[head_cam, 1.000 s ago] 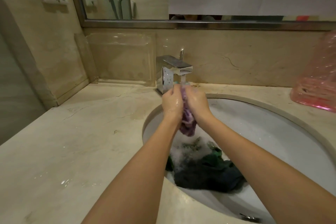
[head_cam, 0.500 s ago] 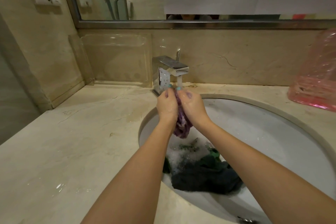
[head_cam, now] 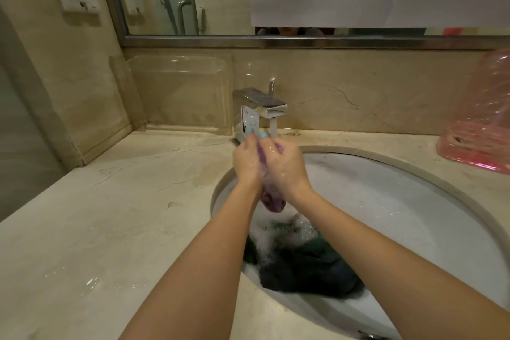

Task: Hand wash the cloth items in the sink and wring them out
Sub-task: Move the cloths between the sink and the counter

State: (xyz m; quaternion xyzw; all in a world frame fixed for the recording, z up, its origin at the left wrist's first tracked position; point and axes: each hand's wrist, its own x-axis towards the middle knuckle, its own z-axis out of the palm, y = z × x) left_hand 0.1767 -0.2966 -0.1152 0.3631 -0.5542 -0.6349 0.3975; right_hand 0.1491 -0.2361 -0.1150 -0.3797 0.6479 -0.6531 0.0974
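Note:
A small purple cloth (head_cam: 271, 201) is squeezed between my left hand (head_cam: 247, 160) and my right hand (head_cam: 287, 167), both gripping it under the running chrome faucet (head_cam: 260, 107). Its lower end hangs out below my wrists. Water runs from the spout onto my hands. Below them, in the white oval sink (head_cam: 400, 201), a dark green and blue pile of cloth (head_cam: 306, 270) lies in soapy foam near the front left of the basin.
A beige marble counter (head_cam: 110, 229) surrounds the sink. A pink plastic bag (head_cam: 480, 124) stands at the right. A clear acrylic tray (head_cam: 179, 91) leans on the back wall left of the faucet. A mirror runs above.
My hands have kept rubbing the purple cloth under the stream, shifting it slightly up toward the spout. The dark pile in the sink has not moved.

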